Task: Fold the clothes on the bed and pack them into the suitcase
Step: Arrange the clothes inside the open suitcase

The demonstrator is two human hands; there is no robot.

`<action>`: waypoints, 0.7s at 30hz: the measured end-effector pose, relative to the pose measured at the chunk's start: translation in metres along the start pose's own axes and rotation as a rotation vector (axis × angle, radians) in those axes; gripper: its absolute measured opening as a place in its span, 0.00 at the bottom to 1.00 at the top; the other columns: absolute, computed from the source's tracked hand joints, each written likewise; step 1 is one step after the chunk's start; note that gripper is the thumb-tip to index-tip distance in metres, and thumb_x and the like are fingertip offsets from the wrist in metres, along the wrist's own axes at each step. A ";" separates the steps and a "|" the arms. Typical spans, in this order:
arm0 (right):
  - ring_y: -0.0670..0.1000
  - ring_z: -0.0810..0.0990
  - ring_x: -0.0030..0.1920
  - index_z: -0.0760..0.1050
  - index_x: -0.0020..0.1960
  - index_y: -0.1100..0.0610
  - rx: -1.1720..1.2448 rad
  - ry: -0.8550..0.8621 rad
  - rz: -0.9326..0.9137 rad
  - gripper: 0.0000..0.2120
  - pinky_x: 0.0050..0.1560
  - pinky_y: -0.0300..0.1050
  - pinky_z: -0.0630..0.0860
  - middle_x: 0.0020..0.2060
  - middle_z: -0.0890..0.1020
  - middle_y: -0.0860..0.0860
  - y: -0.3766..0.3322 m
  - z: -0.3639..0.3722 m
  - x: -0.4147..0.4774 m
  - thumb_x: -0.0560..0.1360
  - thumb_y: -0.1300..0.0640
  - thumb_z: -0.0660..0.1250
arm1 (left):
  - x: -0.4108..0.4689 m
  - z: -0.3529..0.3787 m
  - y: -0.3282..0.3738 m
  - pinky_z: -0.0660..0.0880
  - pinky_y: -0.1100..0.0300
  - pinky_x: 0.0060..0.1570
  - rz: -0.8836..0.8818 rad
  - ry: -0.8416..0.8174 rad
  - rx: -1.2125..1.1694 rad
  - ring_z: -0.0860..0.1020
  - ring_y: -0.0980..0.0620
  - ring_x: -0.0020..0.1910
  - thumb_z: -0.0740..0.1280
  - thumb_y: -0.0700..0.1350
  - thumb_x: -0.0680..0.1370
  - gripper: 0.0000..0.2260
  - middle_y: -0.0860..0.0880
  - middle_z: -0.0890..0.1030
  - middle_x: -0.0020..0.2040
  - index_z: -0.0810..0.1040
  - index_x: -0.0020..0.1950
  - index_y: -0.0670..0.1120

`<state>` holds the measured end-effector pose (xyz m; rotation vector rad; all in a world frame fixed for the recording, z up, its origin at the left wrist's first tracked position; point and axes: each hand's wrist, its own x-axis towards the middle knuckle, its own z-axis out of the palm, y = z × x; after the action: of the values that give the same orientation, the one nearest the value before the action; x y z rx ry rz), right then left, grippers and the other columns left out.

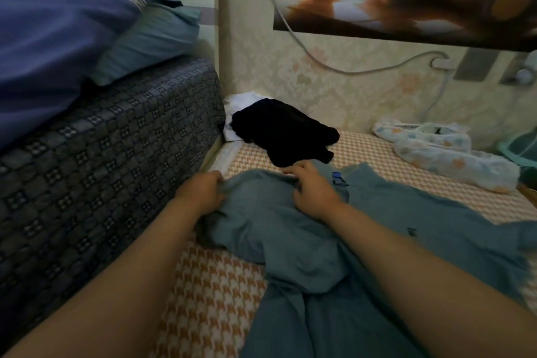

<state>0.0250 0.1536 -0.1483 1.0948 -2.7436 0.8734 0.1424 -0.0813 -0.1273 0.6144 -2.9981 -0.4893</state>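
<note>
A grey-blue shirt (pixel 377 241) lies crumpled across the bed (pixel 209 293), which has an orange-and-white houndstooth sheet. My left hand (pixel 203 193) grips the shirt's left edge with curled fingers. My right hand (pixel 312 186) pinches a fold near the collar, beside a small blue label. Just beyond my hands a black garment (pixel 286 132) lies in a heap, partly on top of a white garment (pixel 242 103) in the corner. No suitcase is in view.
A raised mattress in dark patterned cover (pixel 101 160) stands to the left, with a blue pillow (pixel 58 23) and a teal pillow (pixel 157 38) on it. A white floral cloth (pixel 441 154) lies at the right. Wallpapered wall with a cable and a poster behind.
</note>
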 end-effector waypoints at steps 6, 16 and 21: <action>0.55 0.77 0.55 0.79 0.58 0.56 -0.048 0.077 0.077 0.12 0.57 0.45 0.72 0.55 0.76 0.55 0.026 -0.014 -0.015 0.76 0.64 0.64 | 0.003 -0.023 0.034 0.68 0.50 0.63 -0.090 0.116 0.342 0.70 0.41 0.67 0.63 0.46 0.78 0.19 0.42 0.71 0.68 0.70 0.69 0.48; 0.61 0.76 0.58 0.66 0.73 0.54 -0.252 0.120 0.409 0.20 0.55 0.54 0.75 0.69 0.68 0.57 0.109 -0.079 -0.016 0.82 0.61 0.58 | 0.047 0.040 0.151 0.74 0.52 0.53 0.208 0.016 -0.223 0.77 0.43 0.55 0.61 0.49 0.81 0.14 0.42 0.79 0.58 0.77 0.59 0.42; 0.63 0.72 0.66 0.57 0.76 0.61 -0.310 0.010 0.629 0.26 0.60 0.55 0.73 0.72 0.67 0.62 0.140 -0.087 -0.013 0.83 0.51 0.59 | 0.074 0.067 0.172 0.75 0.51 0.47 0.041 -0.045 -0.157 0.77 0.43 0.49 0.65 0.52 0.78 0.13 0.41 0.78 0.55 0.75 0.51 0.43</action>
<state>-0.0690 0.2891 -0.1462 0.1675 -3.1054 0.4473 0.0029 0.0594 -0.1386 0.5364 -2.9685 -0.7361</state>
